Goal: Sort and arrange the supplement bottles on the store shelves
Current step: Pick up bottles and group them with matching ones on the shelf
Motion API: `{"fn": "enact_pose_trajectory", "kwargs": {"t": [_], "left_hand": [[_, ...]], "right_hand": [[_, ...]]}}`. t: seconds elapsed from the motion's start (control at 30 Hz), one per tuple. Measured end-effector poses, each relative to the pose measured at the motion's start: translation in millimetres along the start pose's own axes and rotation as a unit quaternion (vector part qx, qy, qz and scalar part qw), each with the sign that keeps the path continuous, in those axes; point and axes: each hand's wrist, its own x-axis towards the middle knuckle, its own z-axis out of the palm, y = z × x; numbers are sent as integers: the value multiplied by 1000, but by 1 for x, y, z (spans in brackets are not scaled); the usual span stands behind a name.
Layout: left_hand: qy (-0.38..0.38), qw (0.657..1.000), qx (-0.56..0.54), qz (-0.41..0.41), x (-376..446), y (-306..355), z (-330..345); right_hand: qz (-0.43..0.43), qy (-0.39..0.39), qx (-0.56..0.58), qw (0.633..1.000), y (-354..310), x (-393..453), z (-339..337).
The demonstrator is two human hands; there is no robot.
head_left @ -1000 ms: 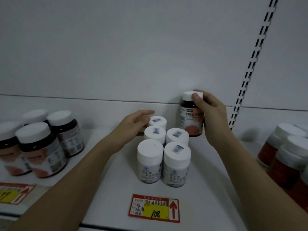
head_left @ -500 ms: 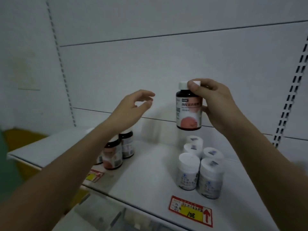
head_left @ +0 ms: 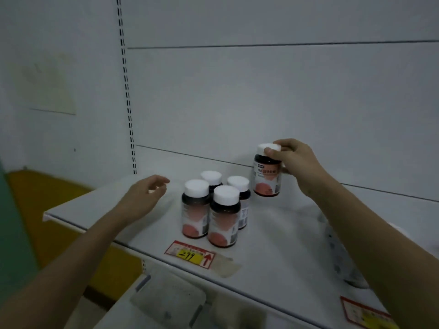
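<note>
Our right hand [head_left: 297, 162] pinched a dark bottle [head_left: 267, 175] by its cap, just right of four matching bottles [head_left: 215, 207] on the shelf [head_left: 273, 252]; our left hand [head_left: 145, 198] hung relaxed, empty. Setting it down carelessly could topple that cluster.

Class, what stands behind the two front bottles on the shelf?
Behind the front bottles stand two more dark bottles with white caps. Their lower parts are covered, so their labels barely show.

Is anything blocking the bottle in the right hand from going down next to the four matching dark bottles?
Nothing visible blocks it. The right hand holds the dark bottle just right of the four dark bottles, and the shelf beside them there is bare. The left hand hangs on the group's far side, out of the way.
</note>
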Motion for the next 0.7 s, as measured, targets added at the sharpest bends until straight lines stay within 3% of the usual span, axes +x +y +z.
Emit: {"fn": "enact_pose_trajectory", "kwargs": {"t": [0.13, 0.3, 0.7], "left_hand": [[-99, 994, 49, -6, 11, -33, 24], [-145, 970, 189, 46, 27, -49, 41], [-116, 970, 201, 77, 29, -55, 46]], "right_hand": [[58, 41, 11, 997, 35, 7, 24], [81, 31, 47, 995, 64, 0, 49], [13, 32, 44, 998, 85, -9, 61]]}}
